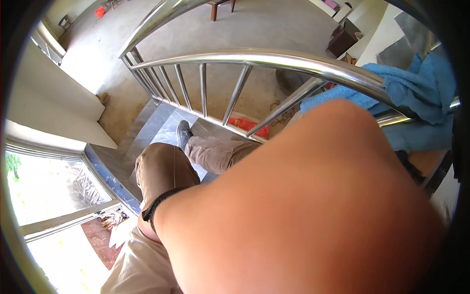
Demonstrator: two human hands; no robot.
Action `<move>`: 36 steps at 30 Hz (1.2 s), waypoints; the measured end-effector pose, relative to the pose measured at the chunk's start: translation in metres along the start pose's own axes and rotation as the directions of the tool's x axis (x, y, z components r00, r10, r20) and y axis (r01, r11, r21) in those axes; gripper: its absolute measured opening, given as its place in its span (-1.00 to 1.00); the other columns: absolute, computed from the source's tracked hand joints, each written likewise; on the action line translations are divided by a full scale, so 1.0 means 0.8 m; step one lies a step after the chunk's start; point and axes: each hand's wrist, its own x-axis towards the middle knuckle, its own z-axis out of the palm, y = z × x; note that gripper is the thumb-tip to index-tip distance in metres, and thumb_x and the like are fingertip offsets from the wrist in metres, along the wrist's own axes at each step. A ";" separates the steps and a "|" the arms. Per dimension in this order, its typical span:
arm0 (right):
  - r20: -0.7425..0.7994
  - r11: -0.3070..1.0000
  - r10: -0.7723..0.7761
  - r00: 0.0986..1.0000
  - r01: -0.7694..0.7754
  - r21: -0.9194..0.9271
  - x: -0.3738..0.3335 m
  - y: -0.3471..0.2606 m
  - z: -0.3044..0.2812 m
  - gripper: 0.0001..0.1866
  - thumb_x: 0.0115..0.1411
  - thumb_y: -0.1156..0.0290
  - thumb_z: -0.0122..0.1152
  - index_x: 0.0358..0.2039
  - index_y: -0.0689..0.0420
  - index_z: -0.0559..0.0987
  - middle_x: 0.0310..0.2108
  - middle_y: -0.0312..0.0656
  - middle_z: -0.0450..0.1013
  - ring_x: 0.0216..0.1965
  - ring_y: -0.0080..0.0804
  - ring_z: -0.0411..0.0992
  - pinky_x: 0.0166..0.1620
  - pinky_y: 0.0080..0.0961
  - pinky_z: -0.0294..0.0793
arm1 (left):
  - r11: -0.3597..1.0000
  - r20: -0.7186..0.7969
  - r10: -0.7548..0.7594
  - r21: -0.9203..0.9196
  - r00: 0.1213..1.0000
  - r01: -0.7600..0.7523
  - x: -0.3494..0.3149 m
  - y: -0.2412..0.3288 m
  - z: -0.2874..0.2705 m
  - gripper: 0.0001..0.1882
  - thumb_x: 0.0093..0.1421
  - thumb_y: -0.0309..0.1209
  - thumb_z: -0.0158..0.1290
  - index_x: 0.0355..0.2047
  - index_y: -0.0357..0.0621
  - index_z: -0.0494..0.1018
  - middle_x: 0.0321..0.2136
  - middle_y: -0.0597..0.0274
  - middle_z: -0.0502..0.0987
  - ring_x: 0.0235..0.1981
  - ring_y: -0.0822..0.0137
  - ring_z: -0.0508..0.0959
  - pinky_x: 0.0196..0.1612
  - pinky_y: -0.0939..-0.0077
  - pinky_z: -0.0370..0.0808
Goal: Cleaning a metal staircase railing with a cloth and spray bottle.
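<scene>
From here I see a blue towel [423, 88] draped over the right end of a metal railing [245, 56], the thing nearest the raised elbow of a bare right arm [274, 210]; whether elbow and towel touch, I can't tell. The arm folds back to a black wristband [164, 203], and just 1 sliver of skin [148, 230] shows past it, beside some beige cloth [139, 267]. The right hand is too hidden for me to tell if its fingers are spread or pinching; the left hand is out of sight. Beyond the arm are brown trousers [164, 164] and 1 dark shoe [183, 133] on gray tiles [171, 120]. Working well here, I'd judge, takes flat footing on those smooth tiles and an elbow kept off the bars. A bright window [54, 183] is at left, and a red bucket [100, 12] sits far off.
</scene>
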 end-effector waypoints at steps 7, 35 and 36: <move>0.012 1.000 0.000 1.000 0.000 -0.002 -0.008 0.010 0.002 -0.37 0.21 0.36 0.30 0.23 0.28 0.30 0.13 -0.09 0.37 0.10 -0.35 0.37 0.18 -0.39 0.38 | 1.000 -0.028 0.005 0.001 1.000 -0.005 -0.005 -0.002 -0.001 -0.72 0.14 -0.42 0.29 -0.39 -0.31 0.39 -0.51 0.14 0.44 -0.51 0.20 0.43 -0.40 0.41 0.32; -0.094 0.994 0.097 0.991 -0.092 0.061 0.072 -0.030 -0.025 -0.60 0.27 0.41 0.19 0.10 0.22 0.43 -0.05 -0.14 0.50 -0.03 -0.32 0.48 0.06 -0.34 0.50 | 0.988 -0.054 -0.038 -0.155 0.998 0.029 0.019 0.009 0.008 -0.53 0.03 -0.38 0.40 -0.66 -0.14 0.25 -0.72 0.31 0.28 -0.71 0.39 0.26 -0.60 0.49 0.11; -0.095 0.995 0.090 0.991 -0.086 0.048 0.057 -0.020 -0.023 -0.60 0.28 0.40 0.19 0.10 0.21 0.43 -0.05 -0.14 0.50 -0.03 -0.32 0.48 0.06 -0.35 0.50 | 0.985 -0.054 -0.041 -0.167 0.998 0.031 0.019 0.011 0.010 -0.53 0.03 -0.38 0.41 -0.67 -0.13 0.25 -0.72 0.32 0.27 -0.72 0.40 0.25 -0.61 0.49 0.10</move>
